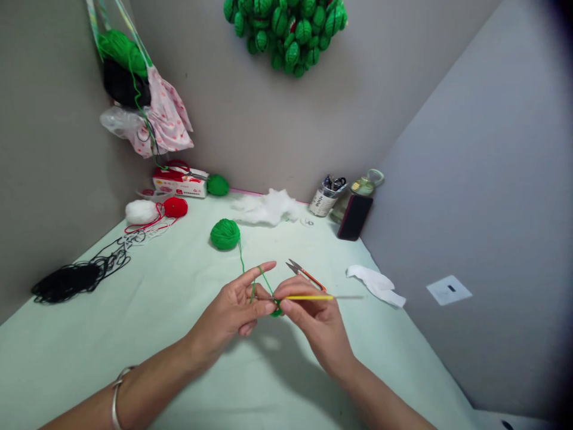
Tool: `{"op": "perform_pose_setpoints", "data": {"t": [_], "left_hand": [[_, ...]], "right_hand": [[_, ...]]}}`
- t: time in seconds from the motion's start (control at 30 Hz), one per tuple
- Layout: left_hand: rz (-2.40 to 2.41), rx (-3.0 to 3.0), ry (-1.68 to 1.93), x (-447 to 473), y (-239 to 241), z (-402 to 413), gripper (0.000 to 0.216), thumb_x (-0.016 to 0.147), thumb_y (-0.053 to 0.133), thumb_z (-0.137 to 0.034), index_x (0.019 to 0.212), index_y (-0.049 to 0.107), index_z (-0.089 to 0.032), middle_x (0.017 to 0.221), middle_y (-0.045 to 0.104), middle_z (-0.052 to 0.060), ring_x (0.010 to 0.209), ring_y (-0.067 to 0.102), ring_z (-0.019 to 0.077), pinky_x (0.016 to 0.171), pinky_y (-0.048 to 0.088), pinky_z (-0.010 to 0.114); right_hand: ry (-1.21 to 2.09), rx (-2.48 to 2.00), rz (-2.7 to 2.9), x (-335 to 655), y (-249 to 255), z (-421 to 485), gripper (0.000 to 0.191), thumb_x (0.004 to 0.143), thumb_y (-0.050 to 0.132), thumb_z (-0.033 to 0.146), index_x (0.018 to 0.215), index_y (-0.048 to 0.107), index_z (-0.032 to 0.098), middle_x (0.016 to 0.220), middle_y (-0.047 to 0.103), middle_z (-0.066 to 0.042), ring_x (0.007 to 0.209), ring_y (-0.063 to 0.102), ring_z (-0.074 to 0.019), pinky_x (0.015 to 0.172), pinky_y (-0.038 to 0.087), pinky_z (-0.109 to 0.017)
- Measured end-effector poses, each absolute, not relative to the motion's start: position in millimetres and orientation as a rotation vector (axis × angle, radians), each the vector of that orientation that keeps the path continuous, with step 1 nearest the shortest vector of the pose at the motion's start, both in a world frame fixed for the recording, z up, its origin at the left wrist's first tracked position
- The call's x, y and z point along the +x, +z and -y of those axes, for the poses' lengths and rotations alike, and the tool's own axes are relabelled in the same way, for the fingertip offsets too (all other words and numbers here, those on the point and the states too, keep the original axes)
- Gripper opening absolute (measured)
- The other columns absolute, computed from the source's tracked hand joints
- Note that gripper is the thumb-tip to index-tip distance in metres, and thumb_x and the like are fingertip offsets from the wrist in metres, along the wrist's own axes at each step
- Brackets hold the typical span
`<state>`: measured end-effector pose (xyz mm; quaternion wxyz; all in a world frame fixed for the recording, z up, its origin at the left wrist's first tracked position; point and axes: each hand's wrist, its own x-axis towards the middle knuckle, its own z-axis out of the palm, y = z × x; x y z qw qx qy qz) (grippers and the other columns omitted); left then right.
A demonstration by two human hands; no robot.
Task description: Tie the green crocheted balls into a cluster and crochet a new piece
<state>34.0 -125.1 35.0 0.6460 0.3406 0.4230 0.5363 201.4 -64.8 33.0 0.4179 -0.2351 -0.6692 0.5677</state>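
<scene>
My left hand (239, 306) pinches a small green crochet piece (276, 310), with a green yarn strand (262, 276) looped over its raised forefinger. The strand runs back to a green yarn ball (225, 233) on the pale green table (134, 334). My right hand (313, 313) is closed on a yellow-handled crochet hook (313, 297), whose tip meets the green piece between the two hands. Orange thread snips (305, 274) lie on the table just behind my right hand.
Black yarn (74, 278), a white ball (141, 211) and a red ball (175, 206) lie at left. White stuffing (268, 207), a tin of tools (326, 196), a bottle (360, 190) and a phone (355, 217) stand at the back. White cloth (376, 283) lies at right. Green crocheted pieces (286, 33) hang on the wall.
</scene>
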Motion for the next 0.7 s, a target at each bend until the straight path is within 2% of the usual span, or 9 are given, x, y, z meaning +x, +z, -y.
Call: {"op": "perform_pose_setpoints", "data": {"t": [0.17, 0.27, 0.33, 0.57, 0.7], "left_hand": [[-1.014, 0.651, 1.221, 30, 1, 115, 0.081, 0.076, 0.081, -0.038, 0.146, 0.046, -0.020, 0.082, 0.060, -0.002, 0.047, 0.038, 0.0012, 0.048, 0.028, 0.021], [-1.022, 0.626, 1.194, 28, -27, 110, 0.087, 0.070, 0.085, -0.047, 0.142, 0.048, -0.018, 0.079, 0.057, -0.003, 0.042, 0.038, 0.0010, 0.044, 0.026, 0.021], [-1.004, 0.655, 1.157, 27, -42, 107, 0.086, 0.071, 0.082, -0.052, 0.142, 0.047, -0.017, 0.080, 0.057, -0.003, 0.041, 0.039, 0.0013, 0.043, 0.028, 0.021], [-0.965, 0.579, 1.143, 35, -61, 111, 0.082, 0.074, 0.081, -0.047, 0.144, 0.045, -0.021, 0.077, 0.056, -0.004, 0.042, 0.038, 0.0027, 0.040, 0.026, 0.019], [-0.878, 0.559, 1.179, 39, -77, 113, 0.084, 0.071, 0.085, -0.045, 0.142, 0.047, -0.021, 0.073, 0.052, -0.004, 0.053, 0.041, 0.0053, 0.050, 0.029, 0.020]], "right_hand": [[1.380, -0.713, 1.720, 191, 4, 58, 0.009, 0.087, 0.072, 0.027, 0.088, 0.079, 0.022, 0.087, 0.068, -0.006, 0.081, 0.064, -0.0165, 0.069, 0.053, -0.028], [1.424, -0.794, 1.667, 188, -14, 60, 0.005, 0.084, 0.074, 0.025, 0.087, 0.078, 0.023, 0.088, 0.066, -0.004, 0.078, 0.064, -0.0150, 0.067, 0.052, -0.026], [1.439, -0.813, 1.647, 187, -22, 62, 0.005, 0.083, 0.075, 0.023, 0.087, 0.078, 0.024, 0.086, 0.065, -0.003, 0.075, 0.063, -0.0143, 0.065, 0.052, -0.025], [1.295, -0.679, 1.776, 198, -46, 50, 0.019, 0.085, 0.072, 0.019, 0.100, 0.077, 0.030, 0.080, 0.067, -0.003, 0.073, 0.065, -0.0150, 0.064, 0.052, -0.023], [1.354, -0.632, 1.911, 204, -51, 45, 0.016, 0.087, 0.072, 0.025, 0.102, 0.078, 0.029, 0.076, 0.068, -0.005, 0.066, 0.065, -0.0159, 0.057, 0.050, -0.023]]}}
